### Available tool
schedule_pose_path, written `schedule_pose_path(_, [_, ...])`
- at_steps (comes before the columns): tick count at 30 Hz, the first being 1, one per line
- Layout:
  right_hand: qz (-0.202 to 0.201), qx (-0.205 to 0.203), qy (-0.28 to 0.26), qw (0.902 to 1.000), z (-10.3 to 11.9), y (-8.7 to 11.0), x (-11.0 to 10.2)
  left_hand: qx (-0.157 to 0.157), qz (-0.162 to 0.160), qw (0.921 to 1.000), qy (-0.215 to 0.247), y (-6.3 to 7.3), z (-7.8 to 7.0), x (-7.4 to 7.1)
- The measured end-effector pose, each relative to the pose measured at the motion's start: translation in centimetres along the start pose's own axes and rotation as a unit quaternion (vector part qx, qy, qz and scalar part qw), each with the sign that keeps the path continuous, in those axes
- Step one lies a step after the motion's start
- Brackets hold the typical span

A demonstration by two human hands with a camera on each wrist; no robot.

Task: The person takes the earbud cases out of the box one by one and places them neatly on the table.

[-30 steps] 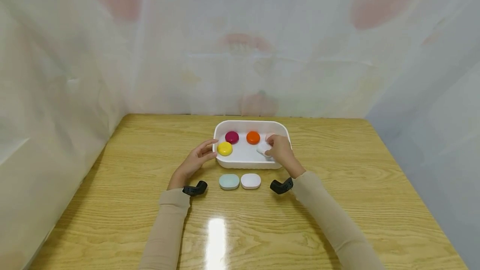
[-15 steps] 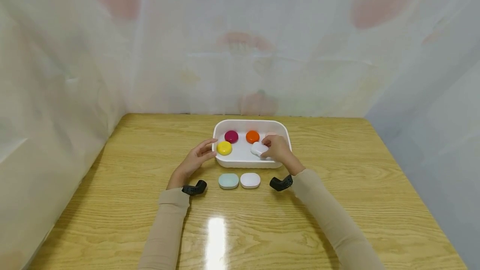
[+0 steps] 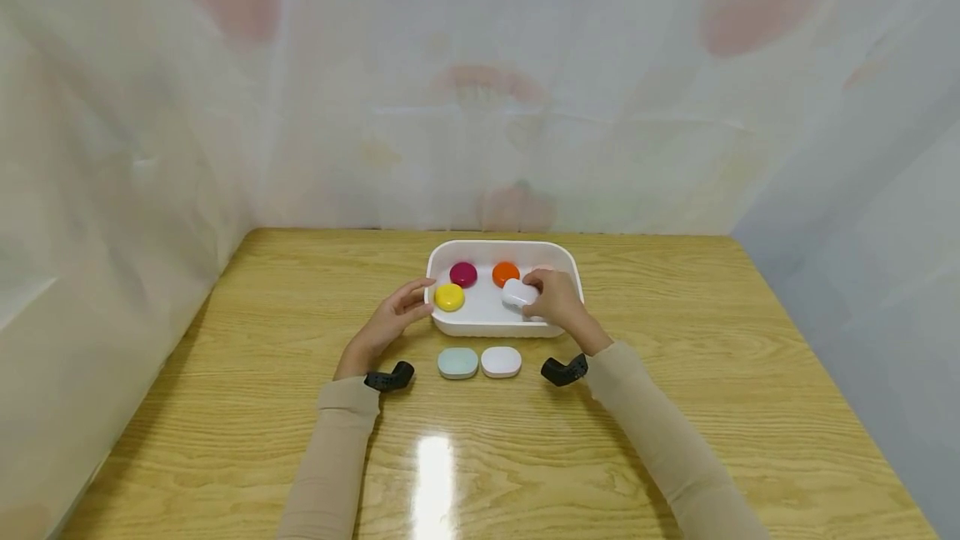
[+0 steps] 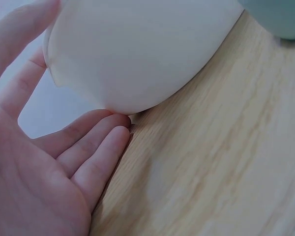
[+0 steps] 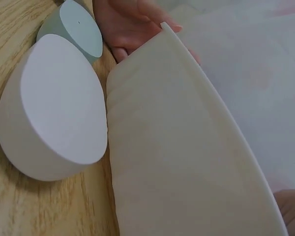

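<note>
A white tub (image 3: 491,329) with rounded corners stands on the table. My right hand (image 3: 561,300) reaches into its right end and pinches a small white oval case (image 3: 517,292) between thumb and fingers. My left hand (image 3: 390,319) touches the tub's left end with relaxed fingers; in the left wrist view, fingertips (image 4: 119,123) rest against the tub's lower side. Inside the tub lie glossy round pieces: a crimson one (image 3: 463,275), an orange one (image 3: 506,274) and a yellow one (image 3: 449,297). A pale pink piece (image 3: 542,269) is mostly hidden behind my right hand.
In front of the tub, a mint green oval case (image 3: 457,362) and a pale pinkish-white oval case (image 3: 501,362) sit side by side on the wooden table (image 3: 637,457). Pale patterned sheeting (image 3: 480,148) hangs behind the table and along both sides.
My right hand has brought the white oval case out to the left within the tub, so more of it shows near the orange piece. The left hand holds its place.
</note>
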State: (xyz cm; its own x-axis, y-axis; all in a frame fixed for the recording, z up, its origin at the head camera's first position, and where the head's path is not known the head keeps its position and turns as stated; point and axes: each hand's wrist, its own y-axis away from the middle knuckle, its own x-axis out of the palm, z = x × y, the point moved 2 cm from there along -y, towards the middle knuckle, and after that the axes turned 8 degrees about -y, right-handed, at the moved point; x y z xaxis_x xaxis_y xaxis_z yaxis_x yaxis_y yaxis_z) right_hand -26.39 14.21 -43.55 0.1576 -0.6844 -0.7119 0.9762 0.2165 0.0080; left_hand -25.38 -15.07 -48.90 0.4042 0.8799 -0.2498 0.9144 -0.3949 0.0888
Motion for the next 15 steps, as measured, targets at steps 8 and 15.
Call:
schedule_pose_path(8, [-0.025, -0.073, -0.095, 0.9925, 0.1, 1.2, -0.8, 0.01, 0.0, 1.0, -0.001, 0.0, 0.1, 0.0])
schedule_pose_path(15, [-0.018, -0.12, -0.191, 0.9741, 0.3, 3.1, -2.0, 0.009, -0.001, 1.0, 0.002, 0.0, 0.0, 0.0])
